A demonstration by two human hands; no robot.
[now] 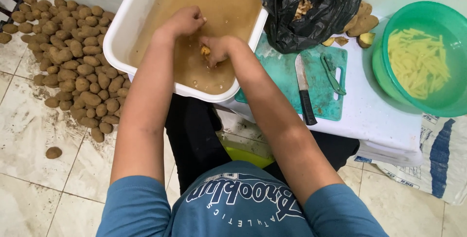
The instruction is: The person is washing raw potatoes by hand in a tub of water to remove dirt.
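Both hands work in the white rectangular plastic tub (121,33) of murky brown water: the right hand (219,48) is curled closed around a small yellowish peeled potato (206,51) at the surface, seemingly to rinse it, while the left hand (185,20) hovers loosely curled, holding nothing visible. Unpeeled brown potatoes (73,57) lie heaped on the tiled floor beside the tub. A white woven sack with blue printing (438,154) sits under the white table (379,115).

The tub (121,37) is white with brown water (214,3). The cutting board (323,96) is teal, the bowl (389,79) at right green, the bag (292,23) black, potatoes (73,62) at left brown.
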